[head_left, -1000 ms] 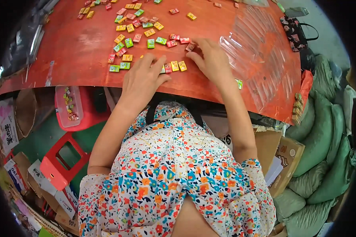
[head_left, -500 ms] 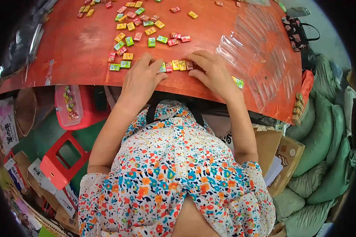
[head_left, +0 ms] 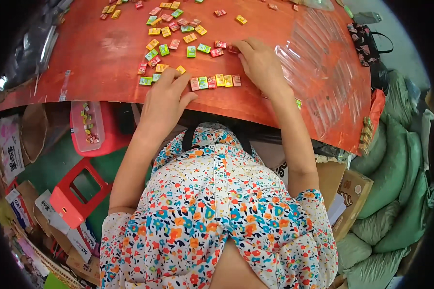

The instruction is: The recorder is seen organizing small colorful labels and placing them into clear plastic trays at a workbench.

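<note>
On the far left, shiny plastic bags (head_left: 39,45) lie on the big red table (head_left: 106,62). Below the table edge, a see-through tub (head_left: 77,126) with some little boxes in it sits on something red. Lower down, a red stool (head_left: 71,210) stands on the green floor (head_left: 47,169).

Many loose boxes (head_left: 191,51), red, yellow and green, are spread over the table. The left hand (head_left: 165,100) is just below some of them, near the table edge. Its fingers are bent, with the thumb stuck out away from them.

Just right of that hand, six little boxes make a neat row (head_left: 220,80), side by side. The right hand (head_left: 263,65) is up past the row's right end. Its fingertips are at a red box (head_left: 233,49), but you cannot tell if they pinch it.

Farther right, clear plastic strips (head_left: 313,67) lie flat on the table. Then come a dark flowery bag (head_left: 361,43), a brown carton (head_left: 354,200) and fat green sacks (head_left: 389,166).
</note>
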Demonstrator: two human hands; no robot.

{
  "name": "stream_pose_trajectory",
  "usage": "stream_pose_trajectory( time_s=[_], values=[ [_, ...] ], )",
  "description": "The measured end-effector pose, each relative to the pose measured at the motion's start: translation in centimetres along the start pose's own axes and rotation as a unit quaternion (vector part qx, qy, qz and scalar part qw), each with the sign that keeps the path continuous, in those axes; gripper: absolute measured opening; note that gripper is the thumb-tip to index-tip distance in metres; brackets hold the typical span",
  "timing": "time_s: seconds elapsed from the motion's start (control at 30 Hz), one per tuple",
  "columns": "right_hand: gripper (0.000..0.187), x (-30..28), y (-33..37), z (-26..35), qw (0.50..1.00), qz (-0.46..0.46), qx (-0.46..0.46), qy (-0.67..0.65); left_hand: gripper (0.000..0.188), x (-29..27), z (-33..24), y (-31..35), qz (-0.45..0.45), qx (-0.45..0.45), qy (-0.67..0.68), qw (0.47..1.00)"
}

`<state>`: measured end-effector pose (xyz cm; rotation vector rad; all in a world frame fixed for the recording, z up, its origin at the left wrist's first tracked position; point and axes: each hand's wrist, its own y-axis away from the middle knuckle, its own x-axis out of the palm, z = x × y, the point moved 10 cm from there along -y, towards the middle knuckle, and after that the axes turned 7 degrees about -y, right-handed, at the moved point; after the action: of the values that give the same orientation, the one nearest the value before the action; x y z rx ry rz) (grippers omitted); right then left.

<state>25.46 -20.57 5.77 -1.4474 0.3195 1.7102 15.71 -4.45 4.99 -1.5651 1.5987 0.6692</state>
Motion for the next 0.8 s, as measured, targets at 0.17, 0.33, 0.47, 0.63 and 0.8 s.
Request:
stream_pose_trajectory(
  time_s=[0.17,0.33,0.47,0.63,0.8],
  values=[
    [0.023,-0.4,1.2,0.0,0.999,0.029,0.023,-0.01,0.037,0.7,-0.9,-0.2,-0.004,0.015,-0.009,1.0],
    [0.023,-1.3,3.2,0.9,0.995,0.087,0.054,-0.018,0.036,1.9,-1.1,-1.0,0.007,0.024,-0.041,0.999],
    [0.026,-2.1,3.7,1.2,0.993,0.089,0.049,-0.059,0.035,2.0,-1.2,-1.3,0.013,0.021,-0.042,0.999],
    [0.036,-2.1,3.2,2.2,0.99,0.059,-0.055,-0.112,0.034,2.1,-1.9,-1.6,0.029,0.019,-0.057,0.998],
    [0.039,-1.3,4.1,1.2,0.992,0.1,-0.027,-0.067,0.035,2.3,-1.7,-1.4,0.018,0.034,-0.065,0.997]
  ],
)
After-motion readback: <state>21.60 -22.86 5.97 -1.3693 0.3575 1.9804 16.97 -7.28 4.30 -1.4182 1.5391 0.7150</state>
